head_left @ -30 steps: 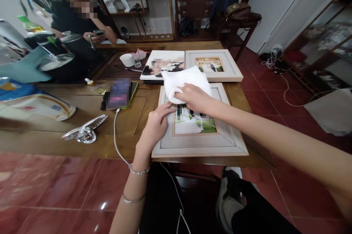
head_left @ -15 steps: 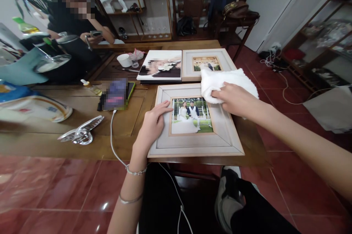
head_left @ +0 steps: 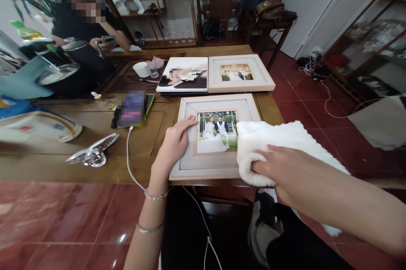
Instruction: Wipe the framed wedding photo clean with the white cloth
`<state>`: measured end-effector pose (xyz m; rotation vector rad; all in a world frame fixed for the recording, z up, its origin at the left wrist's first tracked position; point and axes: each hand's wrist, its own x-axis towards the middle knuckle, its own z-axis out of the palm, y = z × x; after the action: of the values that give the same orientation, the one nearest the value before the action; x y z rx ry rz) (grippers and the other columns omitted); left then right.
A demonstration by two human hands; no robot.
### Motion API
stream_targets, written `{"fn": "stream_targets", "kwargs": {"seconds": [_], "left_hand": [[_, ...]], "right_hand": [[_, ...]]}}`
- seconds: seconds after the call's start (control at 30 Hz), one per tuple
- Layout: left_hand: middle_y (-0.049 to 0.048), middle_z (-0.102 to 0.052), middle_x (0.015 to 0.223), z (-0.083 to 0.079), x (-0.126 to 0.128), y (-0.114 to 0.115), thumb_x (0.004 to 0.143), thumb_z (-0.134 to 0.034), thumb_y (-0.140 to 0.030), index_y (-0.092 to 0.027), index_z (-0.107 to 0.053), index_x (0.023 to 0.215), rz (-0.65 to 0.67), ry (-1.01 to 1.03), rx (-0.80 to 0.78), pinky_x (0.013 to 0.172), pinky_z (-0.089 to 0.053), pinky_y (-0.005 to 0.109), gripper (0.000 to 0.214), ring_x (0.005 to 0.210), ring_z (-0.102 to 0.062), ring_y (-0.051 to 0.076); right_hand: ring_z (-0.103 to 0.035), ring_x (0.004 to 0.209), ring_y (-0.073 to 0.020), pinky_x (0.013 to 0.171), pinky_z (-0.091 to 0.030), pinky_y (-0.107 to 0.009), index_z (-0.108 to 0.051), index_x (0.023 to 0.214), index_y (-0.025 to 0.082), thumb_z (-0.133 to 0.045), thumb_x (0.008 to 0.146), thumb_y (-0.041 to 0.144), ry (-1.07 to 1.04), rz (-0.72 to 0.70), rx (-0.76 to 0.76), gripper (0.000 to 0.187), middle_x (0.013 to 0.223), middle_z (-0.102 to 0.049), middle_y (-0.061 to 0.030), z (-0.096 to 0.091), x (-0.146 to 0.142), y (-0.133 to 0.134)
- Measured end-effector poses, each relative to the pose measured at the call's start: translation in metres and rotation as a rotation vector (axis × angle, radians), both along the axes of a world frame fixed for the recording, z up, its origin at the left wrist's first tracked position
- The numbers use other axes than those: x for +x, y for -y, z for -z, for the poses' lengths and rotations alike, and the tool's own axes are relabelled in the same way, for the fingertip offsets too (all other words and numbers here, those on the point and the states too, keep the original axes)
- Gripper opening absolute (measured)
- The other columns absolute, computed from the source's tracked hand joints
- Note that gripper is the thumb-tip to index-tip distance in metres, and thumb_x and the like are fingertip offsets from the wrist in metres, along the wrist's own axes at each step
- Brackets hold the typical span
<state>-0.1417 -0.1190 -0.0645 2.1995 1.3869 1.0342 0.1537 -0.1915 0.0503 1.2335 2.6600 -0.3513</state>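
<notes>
A pale picture frame (head_left: 209,166) with a wedding photo lies flat at the table's front edge. My left hand (head_left: 175,141) rests on its left border, fingers stretched out toward the photo. In my right hand (head_left: 279,168) is a fluffy white cloth (head_left: 294,134), bunched under the fingers and pressed on the frame's lower right side. The cloth hides that corner of the frame, and its loose end hangs past the table edge. Behind lie a second pale picture frame (head_left: 266,84) and a photo album (head_left: 184,88) with a couple on its cover.
To the left, a charging phone (head_left: 130,109) has a white cable running toward me. A silver clip-like object (head_left: 94,151), a dropper bottle (head_left: 104,100) and a plastic pack (head_left: 41,122) lie near it. A white cup (head_left: 141,69) stands behind. Across the table sits a person (head_left: 82,16).
My right hand has drawn the white cloth from the frame's upper right corner down toward its lower right corner. My left hand stays on the left border.
</notes>
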Motion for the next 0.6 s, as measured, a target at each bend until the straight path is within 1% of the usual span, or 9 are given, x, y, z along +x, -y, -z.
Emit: {"fn": "stream_targets", "kwargs": {"seconds": [0.07, 0.1, 0.17, 0.23, 0.33, 0.4, 0.47, 0.53, 0.6], "left_hand": [[0.0134, -0.069, 0.139, 0.000, 0.000, 0.000, 0.091, -0.039, 0.001, -0.016, -0.071, 0.122, 0.006, -0.004, -0.005, 0.122, -0.046, 0.050, 0.048, 0.139, -0.060, 0.022], [0.0127, -0.070, 0.139, -0.001, 0.000, 0.000, 0.090, -0.039, 0.001, -0.016, -0.071, 0.122, 0.008, -0.004, -0.006, 0.122, -0.046, 0.050, 0.048, 0.139, -0.060, 0.022], [0.0114, -0.070, 0.139, 0.000, 0.000, 0.000, 0.090, -0.039, 0.001, -0.017, -0.071, 0.122, 0.010, -0.003, -0.008, 0.122, -0.045, 0.050, 0.049, 0.139, -0.060, 0.022], [0.0109, -0.070, 0.138, 0.000, -0.001, 0.000, 0.090, -0.038, 0.001, -0.017, -0.071, 0.121, 0.011, 0.000, -0.007, 0.122, -0.045, 0.050, 0.049, 0.139, -0.060, 0.022], [0.0116, -0.071, 0.138, 0.001, -0.001, 0.000, 0.090, -0.038, 0.001, -0.016, -0.071, 0.120, 0.016, 0.012, 0.000, 0.122, -0.046, 0.049, 0.049, 0.138, -0.060, 0.022], [0.0123, -0.071, 0.137, 0.001, 0.000, 0.000, 0.090, -0.038, 0.000, -0.016, -0.072, 0.120, 0.015, 0.022, 0.006, 0.121, -0.047, 0.048, 0.048, 0.138, -0.061, 0.022], [0.0127, -0.071, 0.137, 0.001, 0.000, 0.000, 0.090, -0.038, -0.001, -0.015, -0.071, 0.120, 0.010, 0.024, 0.006, 0.121, -0.047, 0.048, 0.047, 0.138, -0.061, 0.022], [0.0124, -0.071, 0.138, 0.001, 0.000, 0.000, 0.091, -0.038, -0.001, -0.016, -0.071, 0.120, 0.003, 0.018, 0.001, 0.121, -0.047, 0.048, 0.047, 0.138, -0.061, 0.022], [0.0120, -0.070, 0.138, 0.001, 0.000, 0.000, 0.091, -0.038, -0.001, -0.017, -0.071, 0.120, -0.005, 0.016, 0.001, 0.122, -0.046, 0.048, 0.047, 0.138, -0.061, 0.021]], "right_hand": [[-0.069, 0.079, -0.0266, 0.067, -0.052, -0.037, -0.074, 0.092, 0.024, -0.051, 0.065, -0.006, 0.063, 0.023, 0.074, 0.046, 0.082, -0.071, -0.0050, 0.004, -0.004, -0.011], [-0.071, 0.084, -0.0281, 0.072, -0.054, -0.038, -0.074, 0.096, 0.022, -0.050, 0.066, -0.005, 0.082, 0.035, 0.115, 0.047, 0.088, -0.072, -0.0076, 0.008, -0.006, -0.019], [-0.071, 0.101, -0.0312, 0.089, -0.057, -0.043, -0.074, 0.104, 0.016, -0.048, 0.069, -0.006, 0.093, 0.049, 0.195, 0.049, 0.113, -0.074, -0.0144, 0.017, -0.006, -0.041], [-0.067, 0.120, -0.0334, 0.106, -0.052, -0.049, -0.073, 0.113, 0.012, -0.046, 0.074, -0.007, 0.084, 0.048, 0.262, 0.051, 0.138, -0.065, -0.0202, 0.028, -0.004, -0.068], [-0.051, 0.144, -0.0347, 0.119, -0.041, -0.053, -0.068, 0.128, 0.008, -0.045, 0.079, -0.009, 0.063, 0.052, 0.378, 0.057, 0.156, -0.051, -0.0232, 0.041, 0.001, -0.107], [-0.041, 0.152, -0.0354, 0.121, -0.038, -0.054, -0.065, 0.134, 0.007, -0.043, 0.081, -0.010, 0.061, 0.067, 0.464, 0.060, 0.160, -0.047, -0.0225, 0.045, 0.003, -0.127], [-0.039, 0.153, -0.0366, 0.120, -0.038, -0.055, -0.066, 0.133, 0.007, -0.042, 0.082, -0.010, 0.085, 0.050, 0.519, 0.059, 0.160, -0.047, -0.0214, 0.047, 0.002, -0.136], [-0.042, 0.150, -0.0392, 0.118, -0.039, -0.058, -0.070, 0.127, 0.008, -0.044, 0.082, -0.010, 0.125, 0.018, 0.506, 0.055, 0.157, -0.050, -0.0222, 0.046, -0.001, -0.134], [-0.046, 0.147, -0.0417, 0.114, -0.040, -0.059, -0.074, 0.120, 0.009, -0.046, 0.081, -0.009, 0.163, -0.006, 0.450, 0.051, 0.153, -0.055, -0.0234, 0.043, -0.006, -0.122]]}}
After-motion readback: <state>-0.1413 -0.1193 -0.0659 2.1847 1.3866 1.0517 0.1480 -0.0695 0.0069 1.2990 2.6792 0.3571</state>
